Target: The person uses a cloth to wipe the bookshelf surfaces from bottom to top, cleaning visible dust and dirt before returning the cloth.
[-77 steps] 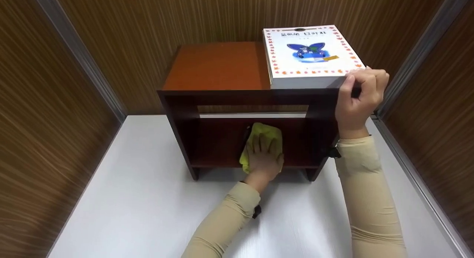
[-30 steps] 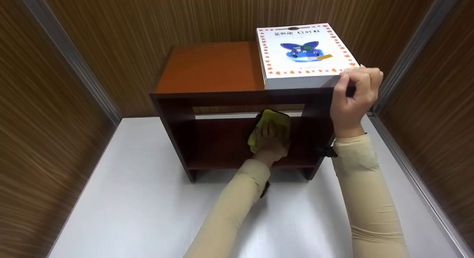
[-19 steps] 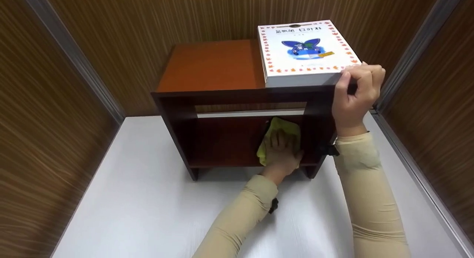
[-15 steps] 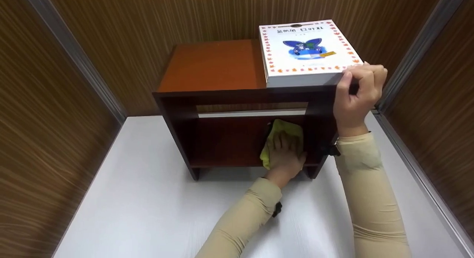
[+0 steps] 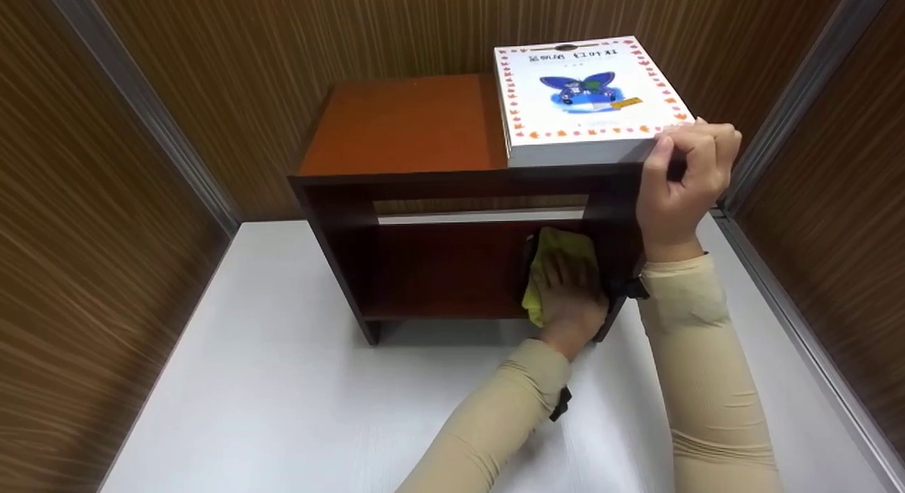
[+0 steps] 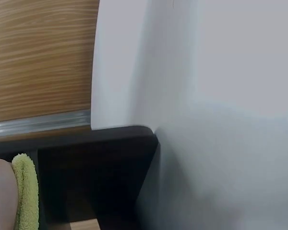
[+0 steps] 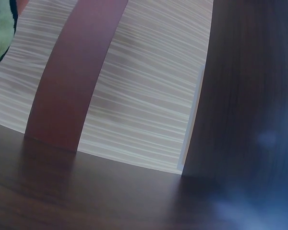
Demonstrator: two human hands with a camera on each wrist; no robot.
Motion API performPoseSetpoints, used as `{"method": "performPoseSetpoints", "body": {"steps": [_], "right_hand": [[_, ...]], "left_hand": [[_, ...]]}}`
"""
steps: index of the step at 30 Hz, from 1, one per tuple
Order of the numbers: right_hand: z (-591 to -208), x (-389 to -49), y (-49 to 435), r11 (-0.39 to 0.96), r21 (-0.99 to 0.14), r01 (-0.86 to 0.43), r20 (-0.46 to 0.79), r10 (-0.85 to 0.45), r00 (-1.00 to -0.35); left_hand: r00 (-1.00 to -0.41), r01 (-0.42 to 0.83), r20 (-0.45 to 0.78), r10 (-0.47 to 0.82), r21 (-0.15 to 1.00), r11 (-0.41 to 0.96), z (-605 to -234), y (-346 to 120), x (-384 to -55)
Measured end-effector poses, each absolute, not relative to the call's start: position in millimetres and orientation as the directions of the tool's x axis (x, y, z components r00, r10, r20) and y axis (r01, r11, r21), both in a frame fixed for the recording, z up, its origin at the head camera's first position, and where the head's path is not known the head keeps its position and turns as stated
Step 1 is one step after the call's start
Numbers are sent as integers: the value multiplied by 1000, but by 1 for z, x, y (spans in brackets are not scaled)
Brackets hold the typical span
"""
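Note:
My left hand (image 5: 569, 302) reaches into the lower compartment of a small reddish-brown wooden shelf (image 5: 403, 129). Its fingers lie extended over a folded yellow-green cloth (image 5: 535, 309), pressing it on the lower board near the right side panel. In the left wrist view, the cloth's fuzzy edge (image 6: 27, 196) shows beside part of the hand. At the shelf's top right front corner, my right hand (image 5: 682, 185) grips the edge with curled fingers, right beside a stack of books (image 5: 580, 152). A corner of the cloth (image 7: 1, 38) appears at the upper left of the right wrist view.
The books are stacked on the right half of the shelf top, a butterfly on the uppermost cover. The shelf stands on a white tabletop (image 5: 269, 351). Wood-grain panels (image 5: 417, 26) with metal corner strips (image 5: 162, 111) enclose the back and both sides.
My left hand has slid the cloth rightward along the lower board, with some motion toward the back and forward again, up to the right panel. My right hand keeps its grip on the corner.

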State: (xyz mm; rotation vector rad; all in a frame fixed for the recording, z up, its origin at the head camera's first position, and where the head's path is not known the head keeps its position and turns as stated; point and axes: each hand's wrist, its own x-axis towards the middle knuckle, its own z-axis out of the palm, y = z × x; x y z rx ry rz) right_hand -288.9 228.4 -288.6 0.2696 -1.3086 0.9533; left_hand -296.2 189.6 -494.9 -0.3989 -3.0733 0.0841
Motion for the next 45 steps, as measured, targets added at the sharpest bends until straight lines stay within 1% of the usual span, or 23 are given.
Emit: {"method": "performPoseSetpoints", "body": {"steps": [5, 8, 10, 12, 14, 16, 17, 18, 20, 23, 25, 29, 36, 42, 45], "right_hand": [[-287, -289, 228, 606, -326, -725, 898, 438, -38], [-286, -289, 227, 606, -320, -728, 901, 432, -37], [-285, -289, 226, 607, -317, -729, 903, 428, -36], [-285, -289, 226, 603, -314, -733, 903, 428, -35], [-286, -290, 226, 600, -310, -737, 904, 426, -34], [-288, -290, 225, 598, -309, -740, 905, 424, -34], [-289, -290, 226, 599, -309, -739, 905, 423, -35], [-290, -291, 226, 601, -310, -737, 906, 422, -37], [-292, -292, 228, 608, -314, -729, 907, 420, -40], [-292, -293, 230, 621, -318, -717, 909, 414, -45], [-289, -293, 231, 621, -319, -716, 909, 414, -46], [-284, -292, 230, 615, -319, -721, 908, 417, -45], [-287, -292, 231, 620, -302, -724, 914, 405, -35], [-288, -289, 229, 601, -313, -735, 908, 417, -46], [-287, -287, 229, 600, -313, -736, 909, 414, -49]], "left_hand": [[-973, 231, -6, 231, -52, 971, -492, 197, -294], [-967, 255, 5, 256, -41, 966, -488, 194, -291], [-945, 325, 11, 326, -36, 945, -482, 188, -288], [-916, 399, -21, 400, 17, 917, -472, 179, -287], [-867, 493, -45, 496, 63, 868, -462, 167, -288], [-828, 540, -93, 554, 139, 830, -453, 154, -291], [-809, 561, -107, 577, 149, 814, -452, 148, -291], [-797, 580, -114, 593, 127, 805, -453, 143, -291], [-785, 608, -121, 608, 39, 793, -460, 139, -289], [-792, 610, -128, 597, -125, 783, -471, 141, -284], [-801, 599, -121, 587, -169, 783, -474, 144, -286], [-811, 584, -123, 572, -144, 799, -470, 148, -297], [-856, 515, -98, 508, -66, 855, -465, 154, -319], [-869, 488, -156, 470, -108, 866, -465, 159, -338], [-873, 483, -147, 466, -112, 869, -466, 162, -346]]}}
